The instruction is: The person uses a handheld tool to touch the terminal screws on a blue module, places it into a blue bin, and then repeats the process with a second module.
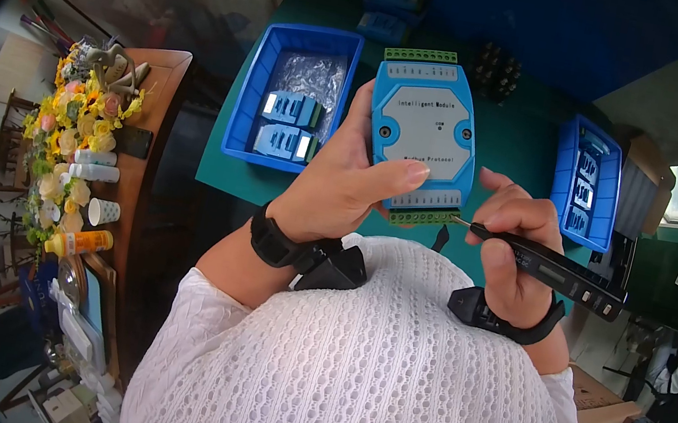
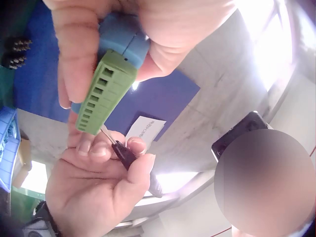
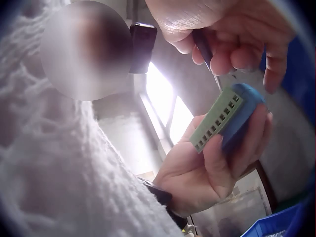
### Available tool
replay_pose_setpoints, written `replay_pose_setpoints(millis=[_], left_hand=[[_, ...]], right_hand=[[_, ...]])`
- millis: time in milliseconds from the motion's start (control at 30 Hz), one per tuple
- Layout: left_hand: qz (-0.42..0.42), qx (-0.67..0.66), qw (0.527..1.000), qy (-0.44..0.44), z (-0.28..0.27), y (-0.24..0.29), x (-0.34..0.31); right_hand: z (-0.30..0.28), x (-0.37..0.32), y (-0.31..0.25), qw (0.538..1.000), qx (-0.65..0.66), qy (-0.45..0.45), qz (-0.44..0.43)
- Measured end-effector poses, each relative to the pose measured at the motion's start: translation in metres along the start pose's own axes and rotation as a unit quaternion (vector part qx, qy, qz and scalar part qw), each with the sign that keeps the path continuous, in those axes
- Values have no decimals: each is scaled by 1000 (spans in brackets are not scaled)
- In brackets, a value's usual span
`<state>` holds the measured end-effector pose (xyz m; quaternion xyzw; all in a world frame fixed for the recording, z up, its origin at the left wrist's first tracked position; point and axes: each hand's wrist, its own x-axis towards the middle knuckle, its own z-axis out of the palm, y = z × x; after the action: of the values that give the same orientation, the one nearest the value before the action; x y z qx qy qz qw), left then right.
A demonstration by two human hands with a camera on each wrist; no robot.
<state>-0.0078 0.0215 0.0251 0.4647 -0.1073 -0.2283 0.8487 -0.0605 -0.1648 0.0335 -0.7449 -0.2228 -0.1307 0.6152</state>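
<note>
In the head view we see the left hand (image 1: 354,174) gripping a blue, grey-faced module (image 1: 423,136) above the bench (image 1: 216,169), the right hand (image 1: 522,242) pinching a black screwdriver (image 1: 558,271); in the wrist views, its green terminal strip (image 2: 106,94) shows square openings.

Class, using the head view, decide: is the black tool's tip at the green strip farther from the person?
No, the black tool in the right hand has its tip at the near green strip of the blue module.
</note>
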Motion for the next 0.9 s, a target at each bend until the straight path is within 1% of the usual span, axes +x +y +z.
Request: replay_pose_setpoints(millis=[33,133,233,333,533,900], left_hand=[[-3,0,1000,0,0,0,0],[-10,-3,1000,0,-1,0,-1],[-14,-13,1000,-4,-1,0,0],[-16,-30,999,-3,0,-1,0],[-26,-37,999,-4,1,3,-2],[-4,-16,1000,-10,1,1,-1]], right_hand=[[-1,1,-2,1000,-9,-5,4],[-12,6,-12,994,-78,-76,19],[-17,11,-19,987,-112,-116,15],[-17,14,-24,984,-124,-127,-2],[-18,12,-25,993,-60,-99,8],[-14,15,-25,988,-94,-119,15]])
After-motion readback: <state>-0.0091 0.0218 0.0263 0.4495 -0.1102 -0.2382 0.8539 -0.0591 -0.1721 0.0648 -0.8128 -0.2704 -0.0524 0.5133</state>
